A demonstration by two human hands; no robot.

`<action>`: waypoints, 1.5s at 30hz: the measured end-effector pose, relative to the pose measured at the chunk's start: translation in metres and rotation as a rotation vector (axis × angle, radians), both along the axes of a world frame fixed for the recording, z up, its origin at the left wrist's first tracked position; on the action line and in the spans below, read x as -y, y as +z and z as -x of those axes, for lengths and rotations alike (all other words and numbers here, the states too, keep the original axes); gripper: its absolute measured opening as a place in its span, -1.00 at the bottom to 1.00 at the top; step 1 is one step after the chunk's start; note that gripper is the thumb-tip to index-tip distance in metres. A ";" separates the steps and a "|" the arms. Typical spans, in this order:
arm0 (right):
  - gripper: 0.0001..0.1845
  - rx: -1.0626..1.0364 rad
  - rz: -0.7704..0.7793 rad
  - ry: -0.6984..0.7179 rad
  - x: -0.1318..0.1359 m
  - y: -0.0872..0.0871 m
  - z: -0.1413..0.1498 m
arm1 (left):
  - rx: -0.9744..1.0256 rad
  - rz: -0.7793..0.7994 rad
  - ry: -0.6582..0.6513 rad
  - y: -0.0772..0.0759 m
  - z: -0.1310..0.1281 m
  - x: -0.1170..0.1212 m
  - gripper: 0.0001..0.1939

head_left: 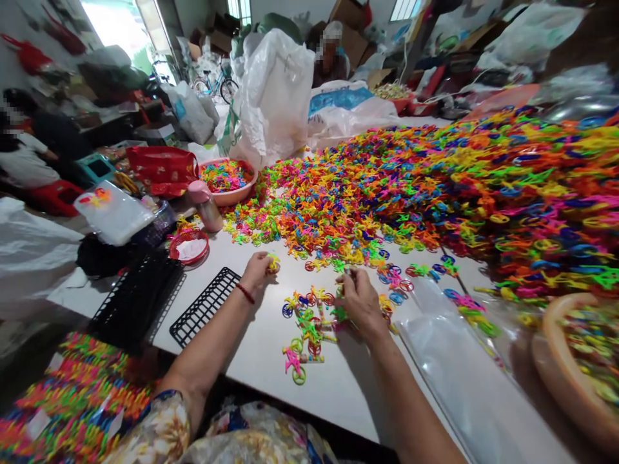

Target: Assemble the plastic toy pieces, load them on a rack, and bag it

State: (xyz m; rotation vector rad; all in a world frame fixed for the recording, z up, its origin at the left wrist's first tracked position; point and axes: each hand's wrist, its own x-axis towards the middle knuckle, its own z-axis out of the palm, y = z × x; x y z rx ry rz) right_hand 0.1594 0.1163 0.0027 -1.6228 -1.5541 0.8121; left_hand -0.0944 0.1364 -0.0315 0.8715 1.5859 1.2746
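My left hand (260,274) is closed on a small yellow plastic toy bicycle (273,263), partly hidden by the fingers. It hovers over the white table, right of a black plastic grid rack (206,308). My right hand (360,298) has its fingers pinched together; green shows at the fingertips, but what they hold is hidden. Just left of it lies a loose cluster of toy bicycles (309,322) in several colours. The nearest one is a pink and green toy bicycle (293,361). A large heap of similar toys (348,193) spreads beyond both hands.
Clear plastic bags (449,348) lie to the right, beside an orange basin (556,361). Stacked black racks (138,296), a small red basket (189,248) and a pink-lidded bottle (206,206) stand left. Other people sit at the far left and behind the heap.
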 end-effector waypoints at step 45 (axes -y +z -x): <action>-0.76 -0.207 -0.201 0.206 0.123 -0.006 0.043 | 0.226 -0.058 -0.284 0.029 -0.068 0.130 -0.57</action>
